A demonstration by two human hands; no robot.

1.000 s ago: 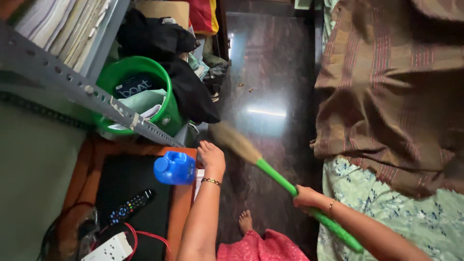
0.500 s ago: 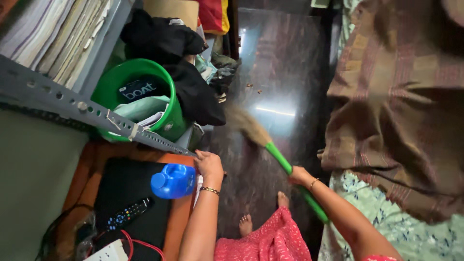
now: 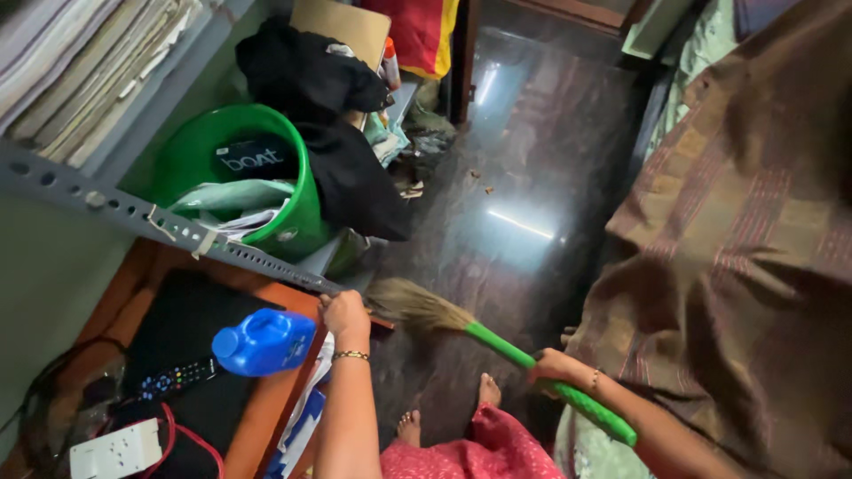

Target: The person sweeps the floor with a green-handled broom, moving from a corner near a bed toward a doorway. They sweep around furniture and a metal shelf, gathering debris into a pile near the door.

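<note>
Now broom [image 3: 461, 324] swung nearer shelf; right hand [image 3: 555, 365] gripping handle.

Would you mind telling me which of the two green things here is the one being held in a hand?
The broom's green handle, gripped by the right hand over the dark floor. The green bucket sits untouched on the metal shelf, stuffed with cloths.

Green broom handle [image 3: 550, 380], blue bottle [image 3: 264, 341], green bucket [image 3: 302, 226], brown striped bedspread [image 3: 745, 231]

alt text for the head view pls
The right hand grips a green-handled broom over a dark floor, while the left hand rests on a shelf edge beside a blue bottle.
</note>
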